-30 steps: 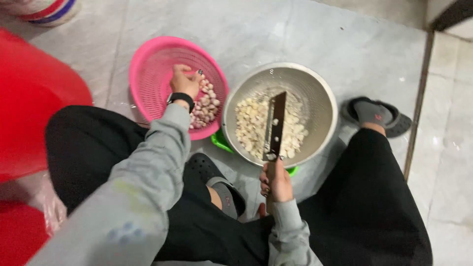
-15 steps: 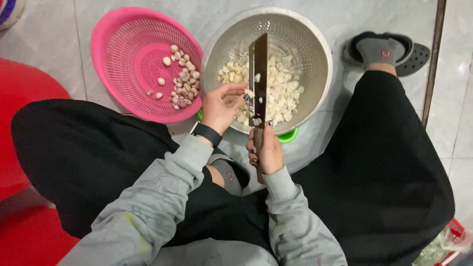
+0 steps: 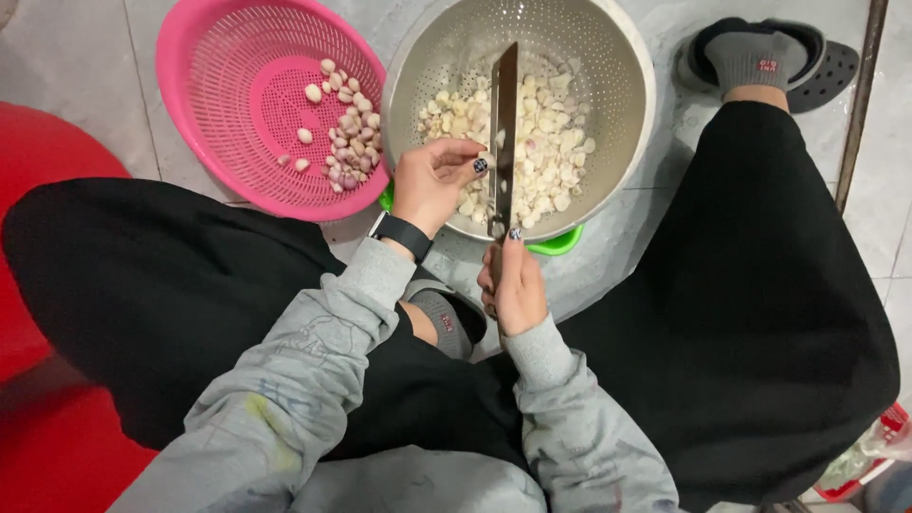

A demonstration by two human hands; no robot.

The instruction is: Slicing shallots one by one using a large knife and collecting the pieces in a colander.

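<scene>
At frame centre, the right hand (image 3: 518, 285) clamps its fingers on the broad steel knife (image 3: 503, 133) by the handle — stiff, sharp. The left hand (image 3: 432, 180) pinches a small, slippery garlic clove (image 3: 484, 160) over the perforated metal colander (image 3: 617, 104).

Pink plastic perforated basket (image 3: 237, 104), round, on the pale tiled floor (image 3: 66, 85), holding a small heap of unpeeled pinkish cloves (image 3: 347, 138) gathered toward its right side, with a few lying loose nearer the middle. Red plastic object (image 3: 47, 285), large and curved, at the left edge, partly cut off by the frame; green plastic piece (image 3: 556, 245) showing from beneath the near rim of the neighbouring colander. Dark perforated slipper (image 3: 826, 66) worn over a grey sock (image 3: 755, 57) at upper right, a second grey-socked foot (image 3: 446, 318) tucked between black trouser legs (image 3: 760, 285), a black wristwatch (image 3: 404, 234), and grey sweatshirt sleeves (image 3: 313, 380).
</scene>
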